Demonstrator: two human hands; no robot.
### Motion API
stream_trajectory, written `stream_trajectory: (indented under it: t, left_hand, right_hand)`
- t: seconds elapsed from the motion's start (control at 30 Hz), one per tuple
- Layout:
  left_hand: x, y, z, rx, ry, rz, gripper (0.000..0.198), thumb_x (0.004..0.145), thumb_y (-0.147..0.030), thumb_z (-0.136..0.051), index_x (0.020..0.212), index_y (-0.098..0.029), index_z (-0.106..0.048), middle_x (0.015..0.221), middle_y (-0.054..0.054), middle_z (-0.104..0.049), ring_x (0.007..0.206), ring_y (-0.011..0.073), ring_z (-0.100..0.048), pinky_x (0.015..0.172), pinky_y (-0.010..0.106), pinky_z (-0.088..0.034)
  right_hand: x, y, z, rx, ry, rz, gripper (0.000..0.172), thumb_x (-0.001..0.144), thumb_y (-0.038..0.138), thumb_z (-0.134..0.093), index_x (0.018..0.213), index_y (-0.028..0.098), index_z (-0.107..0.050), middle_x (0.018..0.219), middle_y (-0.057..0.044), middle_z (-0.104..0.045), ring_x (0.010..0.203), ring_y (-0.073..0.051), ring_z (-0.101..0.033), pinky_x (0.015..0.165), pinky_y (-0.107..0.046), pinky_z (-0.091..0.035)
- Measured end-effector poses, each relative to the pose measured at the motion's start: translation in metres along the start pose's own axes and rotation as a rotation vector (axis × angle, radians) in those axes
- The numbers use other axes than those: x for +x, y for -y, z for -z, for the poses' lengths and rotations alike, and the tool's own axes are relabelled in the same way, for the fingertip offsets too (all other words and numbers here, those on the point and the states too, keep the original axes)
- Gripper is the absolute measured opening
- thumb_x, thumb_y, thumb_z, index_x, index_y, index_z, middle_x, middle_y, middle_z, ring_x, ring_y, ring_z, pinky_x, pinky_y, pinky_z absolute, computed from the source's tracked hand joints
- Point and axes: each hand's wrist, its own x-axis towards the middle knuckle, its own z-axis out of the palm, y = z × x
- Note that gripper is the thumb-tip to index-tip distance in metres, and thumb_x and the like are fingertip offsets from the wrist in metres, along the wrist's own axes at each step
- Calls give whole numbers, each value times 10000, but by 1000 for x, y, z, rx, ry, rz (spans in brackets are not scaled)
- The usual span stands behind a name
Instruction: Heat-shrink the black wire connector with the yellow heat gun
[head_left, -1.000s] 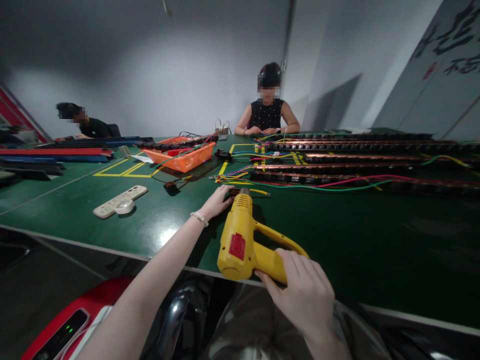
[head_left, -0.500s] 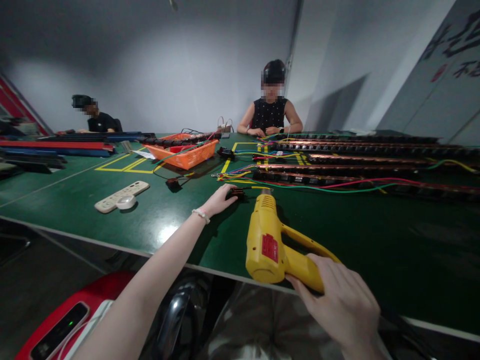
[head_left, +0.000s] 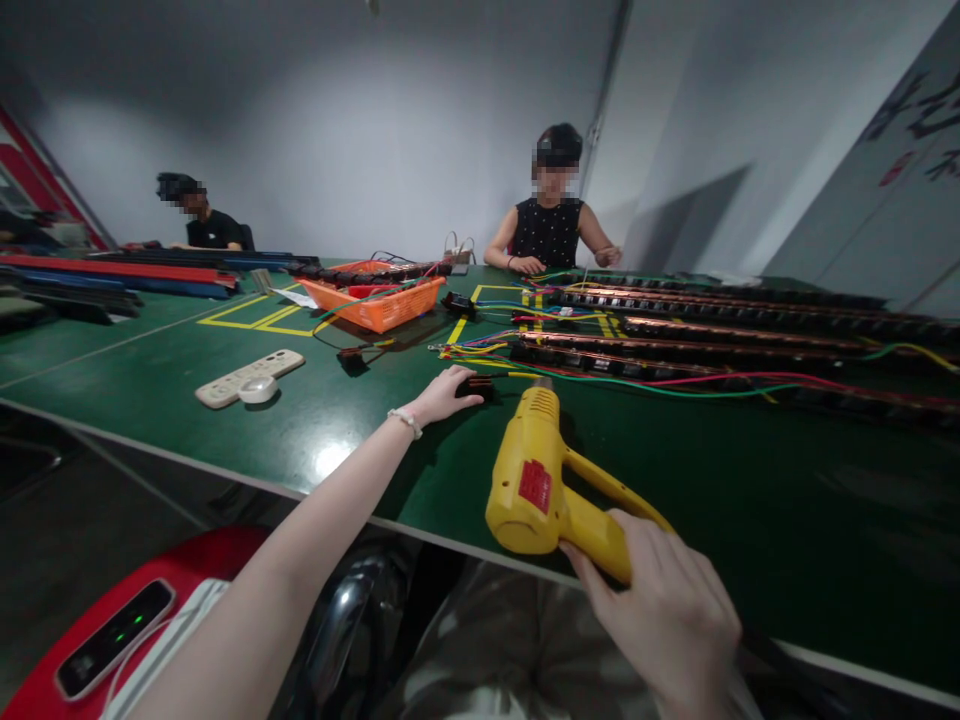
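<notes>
In the head view, my right hand [head_left: 664, 600] is wrapped round the handle of a yellow heat gun [head_left: 525, 480]. Its metal nozzle points away from me, towards a yellow-sleeved wire [head_left: 511, 374] just above the green table. My left hand [head_left: 448, 394] reaches forward, with thumb and fingers closed on a small black block with copper-coloured strips [head_left: 480, 382]. The wire runs right from this block, and the nozzle hides or nearly touches its far end. Part of the block is hidden by my fingers.
Long black rails with copper strips and coloured wires [head_left: 637, 352] lie across the right. An orange basket [head_left: 382, 307] stands beyond my left hand. Left of it are a beige power strip [head_left: 225, 383], a tape roll [head_left: 259, 390] and another black block [head_left: 351, 360]. A person [head_left: 551, 220] sits opposite.
The heat gun has tilted slightly, its rear end a little further left. My left hand keeps hold of the black block. The person opposite has parted their hands and raised one.
</notes>
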Motion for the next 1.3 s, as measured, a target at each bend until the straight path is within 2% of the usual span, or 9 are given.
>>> stream_trajectory:
  t: [0.13,0.27,0.43,0.53,0.67,0.9,1.1,1.3]
  left_hand:
    - [0,1,0,-7,7,10,516,775,-454,-641,1209,-190,-557,1191,118,-557,1120,256,-529,1004,437,-429]
    - [3,7,0,-19,19,47,497,752,-403,-662,1176,-160,-571,1183,135,-553,1119,270,-523,1015,444,-418]
    - [9,15,2,12,91,120,536,713,-348,-679,1167,-84,-568,1232,180,-512,1170,302,-482,1050,439,-384]
    - [8,16,4,23,92,129,521,700,-321,-676,1156,-93,-571,1214,167,-522,1154,303,-485,1037,444,-390]
    - [5,13,5,10,70,117,497,681,-310,-685,1143,-170,-571,1179,112,-546,1136,290,-497,1021,464,-397]
    - [2,1,12,-1,75,125,519,710,-435,-678,1146,-177,-567,1169,109,-547,1136,277,-499,1032,448,-395]
    - [-2,-9,17,-28,80,158,562,689,-506,-690,1122,-167,-573,1136,105,-551,1120,263,-514,1026,420,-408]
    - [-3,-10,19,-36,74,173,568,668,-529,-697,1093,-171,-581,1095,98,-574,1071,266,-533,972,423,-438]
  right_hand:
    - [7,23,-7,106,14,-24,408,818,495,-593,947,108,-610,797,-61,-641,741,-184,-556,707,-306,-380]
    - [10,40,-15,199,12,-41,417,834,501,-562,953,104,-610,823,-77,-645,759,-196,-547,727,-314,-372]
    - [10,44,-18,236,6,-43,446,852,529,-522,954,105,-617,825,-85,-648,753,-197,-540,730,-319,-363]
    - [9,43,-18,255,4,-35,454,854,528,-524,961,98,-622,836,-86,-652,768,-195,-551,736,-320,-365]
    - [9,40,-18,279,5,-20,447,848,521,-540,967,98,-623,857,-83,-658,787,-191,-566,756,-317,-372]
    - [8,25,-15,227,12,3,428,839,507,-563,964,103,-626,875,-82,-673,792,-189,-590,757,-311,-384]
    - [9,6,-14,101,-5,13,411,817,503,-594,949,114,-620,836,-58,-672,750,-180,-588,711,-298,-392]
    - [6,-18,-10,-57,-44,34,458,814,553,-574,939,113,-601,732,-47,-627,663,-166,-560,639,-285,-377]
